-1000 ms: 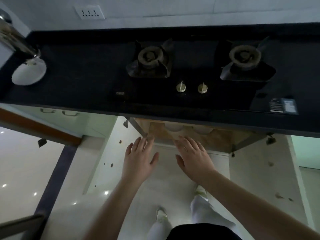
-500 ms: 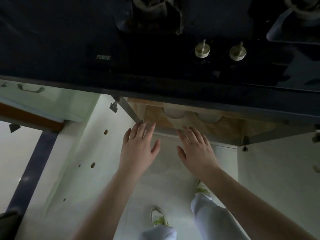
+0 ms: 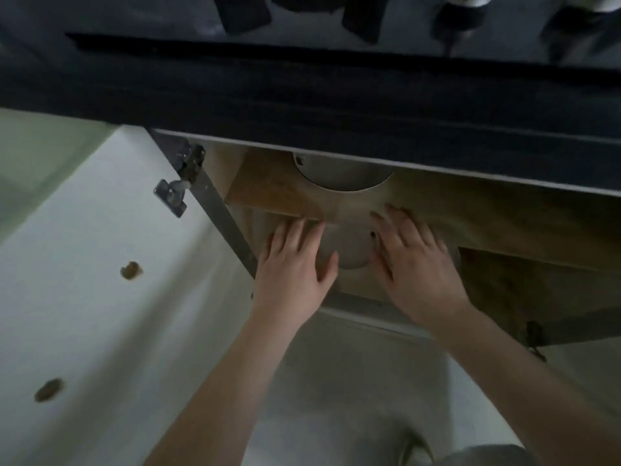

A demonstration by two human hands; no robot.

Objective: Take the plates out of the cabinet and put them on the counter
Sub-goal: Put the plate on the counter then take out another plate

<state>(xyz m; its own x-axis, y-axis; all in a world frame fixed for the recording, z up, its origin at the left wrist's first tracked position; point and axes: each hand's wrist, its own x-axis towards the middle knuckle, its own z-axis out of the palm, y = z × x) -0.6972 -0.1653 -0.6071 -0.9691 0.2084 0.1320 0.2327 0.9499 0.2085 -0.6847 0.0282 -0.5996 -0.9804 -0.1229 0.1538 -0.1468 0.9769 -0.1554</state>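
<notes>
Under the dark counter (image 3: 302, 95) the cabinet stands open. A pale round plate (image 3: 342, 173) lies on its upper wooden shelf, half hidden by the counter edge. On the lower shelf lies a second pale plate (image 3: 349, 250). My left hand (image 3: 295, 267) reaches in at this plate's left edge with straight fingers, its thumb at the rim. Over the plate's right side, my right hand (image 3: 410, 260) spreads its fingers and covers part of it. Neither hand visibly grips the plate.
The white cabinet door (image 3: 100, 280) hangs open to the left, with a metal hinge (image 3: 181, 186) at its top. Stove parts and knobs (image 3: 460, 11) sit on the counter above. The cabinet's right part (image 3: 524, 280) is dark wood. My legs and pale floor are below.
My view dropped and came closer to the cabinet. Both hands moved forward from in front of the opening onto the lower shelf, either side of the plate there.
</notes>
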